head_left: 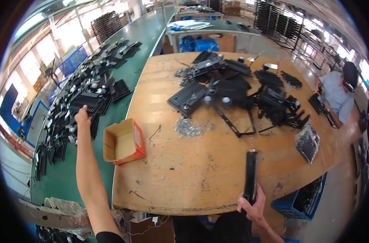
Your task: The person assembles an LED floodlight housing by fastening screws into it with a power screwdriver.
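Observation:
My left hand (83, 116) reaches over the green surface at the left and touches the edge of a black finned part (89, 103) in a long heap; whether its fingers grip the part is not clear. My right hand (252, 202) is wrapped round a black powered screwdriver (251, 174), held upright above the front edge of the wooden table, its tip pointing away from me. Between the hands an open orange cardboard box (140, 139) stands at the table's left edge, seemingly with nothing in it.
On the wooden table (184, 174) lie small metal pieces (189, 127), a pile of black parts (229, 89), a black frame (245, 133) and a plastic bag (307, 142). A blue crate (289, 212) sits below right. Another person (338, 91) works at the right.

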A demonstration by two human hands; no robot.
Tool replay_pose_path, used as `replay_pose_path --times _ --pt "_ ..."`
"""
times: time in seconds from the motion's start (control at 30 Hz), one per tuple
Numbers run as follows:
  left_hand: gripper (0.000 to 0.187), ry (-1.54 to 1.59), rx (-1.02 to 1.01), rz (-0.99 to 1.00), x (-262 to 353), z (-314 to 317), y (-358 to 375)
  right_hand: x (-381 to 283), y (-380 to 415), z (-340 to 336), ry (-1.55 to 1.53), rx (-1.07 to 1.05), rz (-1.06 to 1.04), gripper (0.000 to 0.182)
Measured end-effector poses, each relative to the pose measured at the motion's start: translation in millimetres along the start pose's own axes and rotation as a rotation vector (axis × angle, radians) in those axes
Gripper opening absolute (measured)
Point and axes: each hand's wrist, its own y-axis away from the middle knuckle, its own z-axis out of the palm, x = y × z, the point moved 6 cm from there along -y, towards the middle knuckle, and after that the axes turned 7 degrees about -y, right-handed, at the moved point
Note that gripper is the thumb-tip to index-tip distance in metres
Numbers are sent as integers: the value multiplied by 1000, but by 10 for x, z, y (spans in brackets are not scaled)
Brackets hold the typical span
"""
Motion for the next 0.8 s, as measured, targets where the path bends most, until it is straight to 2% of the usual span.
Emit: replay_pose_path --times 0.07,0.13,0.2,0.27,0.37,0.4,0.43,0.47,0.5,0.53,0.57,0.63,0.7,0.77,0.8 --pt "22 126 -69 125 500 76 163 -32 -9 22 -27 -85 26 56" --pt "20 208 -268 169 997 201 605 32 -8 -75 -98 -88 -42 53" --pt "21 249 -508 205 1454 311 1703 22 83 -129 -170 -103 -83 51" --pt "21 239 -693 216 1691 461 3244 -177 135 -245 -228 47 -269 43" --pt "21 49 -832 208 1221 444 4724 -501 266 -506 -273 160 -316 34" --pt "29 -157 -768 194 1097 445 5385 -488 263 -672 -258 169 -331 28" --pt "34 -260 -773 140 823 449 5827 -494 253 -815 -257 175 -331 28" --pt "36 -198 -778 -2 533 504 6252 -517 235 -961 -244 213 -346 26" --pt "35 -159 -828 -110 102 568 6460 -535 221 -1094 -231 248 -359 24" --pt "36 -160 -939 -137 -74 655 6712 -557 203 -1210 -194 265 -381 22" --pt "37 -162 -1048 -162 -182 746 6934 -569 183 -1302 -198 258 -382 22" --pt "33 -186 -1129 -230 -339 866 7201 -565 150 -1474 -104 300 -380 21" --pt "35 -199 -1134 -211 -317 935 7307 -515 102 -1542 -129 334 -393 22" --pt "38 -530 -1267 -86 -276 1037 7320 -567 64 -1541 -91 311 -450 23" --pt "41 -595 -1270 -27 -272 1074 7261 -511 39 -1583 -105 296 -437 25"
